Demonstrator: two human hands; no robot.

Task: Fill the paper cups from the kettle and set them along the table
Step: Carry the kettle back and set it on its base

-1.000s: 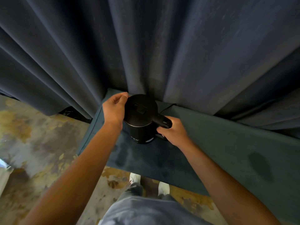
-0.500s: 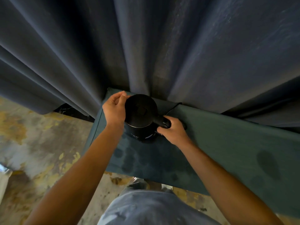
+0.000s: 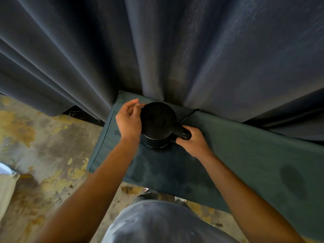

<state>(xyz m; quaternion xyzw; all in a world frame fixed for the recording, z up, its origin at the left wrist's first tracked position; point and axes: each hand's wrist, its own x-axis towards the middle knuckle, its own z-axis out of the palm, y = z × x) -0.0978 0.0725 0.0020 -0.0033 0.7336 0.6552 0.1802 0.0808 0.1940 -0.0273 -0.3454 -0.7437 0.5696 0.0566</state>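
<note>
A black electric kettle [image 3: 157, 123] with its lid down stands near the left end of a table covered in dark teal cloth [image 3: 245, 155]. My right hand [image 3: 192, 142] is wrapped around the kettle's handle on its right side. My left hand [image 3: 128, 120] hovers at the kettle's left side, fingers curled and slightly apart, just off the body near the spout. No paper cups are in view.
Heavy dark blue curtains [image 3: 175, 50] hang right behind the table and touch its back edge. A black cord [image 3: 188, 115] runs from the kettle toward the curtain. Dark wet patches [image 3: 292, 179] mark the cloth. Mottled concrete floor [image 3: 43, 146] lies left of the table.
The kettle has been lowered onto the table. My left hand has come off the kettle's side and its fingers have loosened. The right hand stays on the handle.
</note>
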